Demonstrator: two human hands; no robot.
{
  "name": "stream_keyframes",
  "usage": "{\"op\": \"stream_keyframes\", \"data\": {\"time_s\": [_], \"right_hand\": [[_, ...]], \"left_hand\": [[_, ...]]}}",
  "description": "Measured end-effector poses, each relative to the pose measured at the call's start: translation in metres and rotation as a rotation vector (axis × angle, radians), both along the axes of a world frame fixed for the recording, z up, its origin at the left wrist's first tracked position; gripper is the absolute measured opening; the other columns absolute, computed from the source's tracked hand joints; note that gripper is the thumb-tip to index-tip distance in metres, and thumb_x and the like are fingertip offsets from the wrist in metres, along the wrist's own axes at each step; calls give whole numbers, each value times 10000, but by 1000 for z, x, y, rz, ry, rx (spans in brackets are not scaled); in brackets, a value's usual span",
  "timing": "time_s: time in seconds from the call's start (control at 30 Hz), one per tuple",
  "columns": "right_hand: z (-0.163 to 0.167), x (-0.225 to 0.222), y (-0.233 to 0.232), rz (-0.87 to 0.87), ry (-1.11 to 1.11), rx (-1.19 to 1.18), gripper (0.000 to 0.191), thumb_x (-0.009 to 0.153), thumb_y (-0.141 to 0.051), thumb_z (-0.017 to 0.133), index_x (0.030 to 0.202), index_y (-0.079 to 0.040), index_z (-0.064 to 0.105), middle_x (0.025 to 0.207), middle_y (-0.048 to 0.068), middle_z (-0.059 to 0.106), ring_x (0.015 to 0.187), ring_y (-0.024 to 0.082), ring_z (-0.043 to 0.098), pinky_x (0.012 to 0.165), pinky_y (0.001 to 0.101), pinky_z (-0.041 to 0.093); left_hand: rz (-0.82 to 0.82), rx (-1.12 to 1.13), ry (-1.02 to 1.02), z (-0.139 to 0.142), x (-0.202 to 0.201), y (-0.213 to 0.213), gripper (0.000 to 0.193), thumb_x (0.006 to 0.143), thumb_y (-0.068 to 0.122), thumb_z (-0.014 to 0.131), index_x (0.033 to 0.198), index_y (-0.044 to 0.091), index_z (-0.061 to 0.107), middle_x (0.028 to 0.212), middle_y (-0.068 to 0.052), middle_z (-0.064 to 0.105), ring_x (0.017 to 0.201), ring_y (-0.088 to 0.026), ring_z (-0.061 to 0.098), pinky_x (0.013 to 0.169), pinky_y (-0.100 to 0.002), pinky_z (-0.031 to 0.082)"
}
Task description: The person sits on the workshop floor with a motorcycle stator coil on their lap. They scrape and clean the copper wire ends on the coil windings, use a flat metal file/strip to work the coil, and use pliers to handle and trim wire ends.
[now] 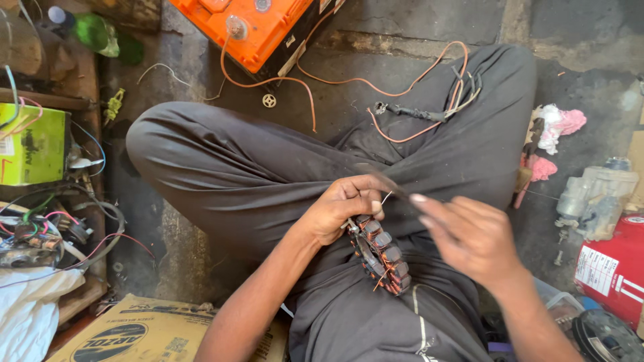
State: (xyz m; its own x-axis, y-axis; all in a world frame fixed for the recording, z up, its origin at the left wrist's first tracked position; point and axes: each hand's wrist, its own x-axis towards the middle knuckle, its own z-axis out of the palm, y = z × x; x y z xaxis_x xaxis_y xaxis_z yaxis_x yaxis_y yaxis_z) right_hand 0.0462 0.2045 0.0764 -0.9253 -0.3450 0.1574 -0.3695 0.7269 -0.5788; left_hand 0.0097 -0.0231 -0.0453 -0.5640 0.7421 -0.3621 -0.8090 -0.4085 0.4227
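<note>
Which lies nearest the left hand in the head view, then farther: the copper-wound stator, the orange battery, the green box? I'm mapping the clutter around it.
From the left hand:
1. Copper-wound stator, held at the fingers, on the lap.
2. Orange battery, on the floor, top of the view.
3. Green box, far over at the picture's left edge.

orange battery [249, 30], orange wires [376, 87], cardboard box [144, 332], pink rags [560, 124]

My left hand [342, 208] grips the stator coil [381, 253] on my lap; my right hand [469, 238] sits just right of it. Beyond my grip, past my crossed legs, a battery [251, 30] stands with its wires [376, 87] trailing over my right knee. A cardboard box [147, 332] lies near-left; rags [557, 127] lie far-right.
</note>
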Motion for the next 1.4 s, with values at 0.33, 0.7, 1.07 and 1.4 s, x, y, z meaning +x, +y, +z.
{"op": "stream_keyframes", "data": {"time_s": [0.33,0.7,1.07,1.4], "right_hand": [[-9,-8,3,83,85,27,488,781,17,759,1257,-49,672,729,67,598,627,257,560,593,406,465],[-16,-10,-5,112,35,50,521,742,-26,775,1257,-52,702,702,60,573,646,246,558,611,407,467],[-11,-11,-17,80,129,66,535,765,-12,736,1296,-59,680,762,45,604,664,235,551,626,394,458],[-6,25,40,-280,-46,205,383,885,-25,761,1261,-70,707,696,111,568,616,273,565,643,398,474]], "left_hand": [[28,26,52,2,1,-3,408,903,40,659,1294,-70,621,835,8,589,777,-94,606,724,-255,515],[30,57,77,7,0,-5,421,900,17,665,1311,-63,619,825,15,575,778,-94,583,730,-252,505],[45,-6,33,9,-1,-1,390,918,31,673,1296,-55,633,842,12,595,777,-89,602,718,-244,517],[120,-149,99,16,0,7,385,917,42,649,1295,1,590,844,-25,648,769,-95,623,719,-242,523]]}}
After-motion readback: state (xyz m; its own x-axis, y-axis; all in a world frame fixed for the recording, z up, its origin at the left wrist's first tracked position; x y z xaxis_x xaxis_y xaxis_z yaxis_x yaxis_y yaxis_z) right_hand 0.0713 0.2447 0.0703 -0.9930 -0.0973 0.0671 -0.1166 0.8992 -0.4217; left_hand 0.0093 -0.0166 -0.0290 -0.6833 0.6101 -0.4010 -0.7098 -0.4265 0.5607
